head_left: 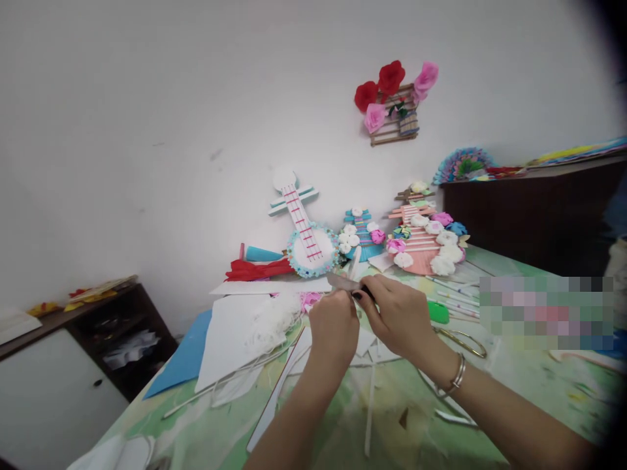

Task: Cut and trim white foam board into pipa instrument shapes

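My right hand (394, 307) grips the dark handle of a knife, its grey blade (343, 282) pointing left above my left fist. My left hand (336, 326) is closed just under the blade, against the right thumb; its fingers hide whatever it holds. A white strip (356, 260) rises right behind the hands, and I cannot tell whether it is held. Below them on the table lie white paper pieces (365, 343) and a narrow white strip (369, 411). To the right of my right hand are a green object (438, 312) and gold-handled scissors (463, 341).
White sheets (230, 333), blue card (183, 356) and white string (279, 313) cover the table's left side. Along the wall stand a paper lute (306, 238) and flowered crafts (362, 238), (421, 241). Red cloth-like material (257, 269) lies beside them. Dark cabinets (529, 209) flank the table.
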`<move>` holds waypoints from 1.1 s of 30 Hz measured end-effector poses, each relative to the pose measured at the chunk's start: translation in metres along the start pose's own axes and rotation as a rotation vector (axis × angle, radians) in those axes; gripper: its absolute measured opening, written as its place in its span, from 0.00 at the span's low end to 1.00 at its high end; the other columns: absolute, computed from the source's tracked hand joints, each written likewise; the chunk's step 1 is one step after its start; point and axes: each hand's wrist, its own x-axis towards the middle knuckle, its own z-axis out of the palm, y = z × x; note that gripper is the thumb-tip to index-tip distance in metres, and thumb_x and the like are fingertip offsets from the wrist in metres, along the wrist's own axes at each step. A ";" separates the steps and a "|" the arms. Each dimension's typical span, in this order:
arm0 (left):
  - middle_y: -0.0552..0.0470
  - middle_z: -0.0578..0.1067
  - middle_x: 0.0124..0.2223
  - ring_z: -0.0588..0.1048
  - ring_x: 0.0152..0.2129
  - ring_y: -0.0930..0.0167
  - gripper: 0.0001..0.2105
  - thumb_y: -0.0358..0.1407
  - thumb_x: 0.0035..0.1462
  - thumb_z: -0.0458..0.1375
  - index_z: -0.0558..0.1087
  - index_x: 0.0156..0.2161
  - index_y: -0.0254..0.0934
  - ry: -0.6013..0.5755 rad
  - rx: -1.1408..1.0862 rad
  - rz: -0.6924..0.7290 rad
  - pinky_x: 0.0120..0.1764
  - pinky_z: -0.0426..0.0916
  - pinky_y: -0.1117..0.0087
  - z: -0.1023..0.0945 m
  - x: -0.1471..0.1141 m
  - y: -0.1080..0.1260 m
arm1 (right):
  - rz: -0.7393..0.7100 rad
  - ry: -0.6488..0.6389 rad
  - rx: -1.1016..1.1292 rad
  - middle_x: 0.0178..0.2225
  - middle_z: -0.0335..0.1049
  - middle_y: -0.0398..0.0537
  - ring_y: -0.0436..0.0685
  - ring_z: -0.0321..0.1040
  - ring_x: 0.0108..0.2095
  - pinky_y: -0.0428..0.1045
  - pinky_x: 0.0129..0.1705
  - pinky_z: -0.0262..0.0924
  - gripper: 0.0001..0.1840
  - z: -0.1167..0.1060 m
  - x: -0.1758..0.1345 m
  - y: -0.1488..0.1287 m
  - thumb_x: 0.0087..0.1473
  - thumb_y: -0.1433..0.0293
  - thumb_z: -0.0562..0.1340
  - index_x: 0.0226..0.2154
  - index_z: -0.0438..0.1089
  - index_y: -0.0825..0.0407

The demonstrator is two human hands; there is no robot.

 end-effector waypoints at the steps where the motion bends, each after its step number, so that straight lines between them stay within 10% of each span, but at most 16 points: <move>1: 0.44 0.78 0.33 0.76 0.32 0.62 0.13 0.30 0.59 0.44 0.73 0.34 0.35 0.004 -0.001 0.002 0.31 0.63 0.67 -0.001 -0.001 0.001 | 0.010 -0.008 -0.013 0.27 0.68 0.47 0.53 0.62 0.26 0.49 0.26 0.39 0.15 0.001 0.000 0.002 0.62 0.64 0.49 0.30 0.66 0.52; 33: 0.46 0.78 0.33 0.77 0.29 0.63 0.19 0.29 0.59 0.45 0.64 0.55 0.39 0.075 0.139 0.053 0.28 0.64 0.68 -0.005 -0.011 -0.005 | 0.021 -0.028 -0.021 0.27 0.71 0.44 0.53 0.64 0.24 0.48 0.23 0.38 0.16 -0.007 0.003 0.016 0.62 0.62 0.49 0.45 0.69 0.48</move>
